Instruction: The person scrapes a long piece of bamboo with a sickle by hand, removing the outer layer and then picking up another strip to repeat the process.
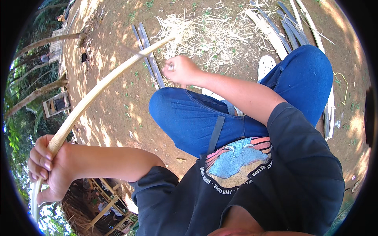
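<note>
Bamboo strip (100, 82), long, pale, bowed, in left hand (45, 169)

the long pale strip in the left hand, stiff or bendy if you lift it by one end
Probably springy: the bamboo strip curves in a long arc between the left hand and right hand. Likely light, being thin and flat. Its smooth face might slip in a loose grip.

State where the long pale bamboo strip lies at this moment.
In the head view the bamboo strip arcs across the left side, gripped by the left hand at lower left, its far end reaching the right hand above the shavings.
</note>
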Motion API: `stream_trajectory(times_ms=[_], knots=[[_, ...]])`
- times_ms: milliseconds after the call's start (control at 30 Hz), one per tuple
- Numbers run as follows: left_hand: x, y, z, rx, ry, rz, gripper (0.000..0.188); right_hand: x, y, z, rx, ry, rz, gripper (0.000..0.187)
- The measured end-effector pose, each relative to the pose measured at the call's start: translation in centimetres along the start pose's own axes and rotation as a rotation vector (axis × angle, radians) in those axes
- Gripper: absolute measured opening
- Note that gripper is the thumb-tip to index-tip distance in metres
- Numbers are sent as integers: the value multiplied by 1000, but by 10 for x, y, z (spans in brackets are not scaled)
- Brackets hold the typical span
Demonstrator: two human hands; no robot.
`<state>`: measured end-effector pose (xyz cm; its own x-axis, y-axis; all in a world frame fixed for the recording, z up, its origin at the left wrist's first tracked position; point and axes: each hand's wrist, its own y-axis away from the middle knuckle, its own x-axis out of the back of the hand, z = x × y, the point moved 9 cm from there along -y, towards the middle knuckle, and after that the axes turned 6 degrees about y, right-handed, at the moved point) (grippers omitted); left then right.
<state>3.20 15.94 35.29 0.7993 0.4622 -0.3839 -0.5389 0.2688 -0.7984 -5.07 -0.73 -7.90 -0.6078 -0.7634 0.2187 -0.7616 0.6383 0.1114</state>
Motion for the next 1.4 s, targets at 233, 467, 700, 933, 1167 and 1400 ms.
stream_trajectory(times_ms=[233,467,700,933,1167,1400], knots=[[-6,-7,12,-34,38,-132,63,-2,-8,39,-185,-57,-62,24],[-14,-5,24,46,114,-62,69,25,-20,106,-193,208,1,26],[33,-6,-12,34,30,6,65,-4,-16,67,-244,70,-66,29],[-5,-24,15,32,48,-75,67,1,-14,87,-122,-51,110,26],[18,-43,101,-183,50,-18,68,75,6,247,-675,22,365,21],[86,-20,48,-185,-126,222,69,95,-37,115,-423,-435,392,20]])
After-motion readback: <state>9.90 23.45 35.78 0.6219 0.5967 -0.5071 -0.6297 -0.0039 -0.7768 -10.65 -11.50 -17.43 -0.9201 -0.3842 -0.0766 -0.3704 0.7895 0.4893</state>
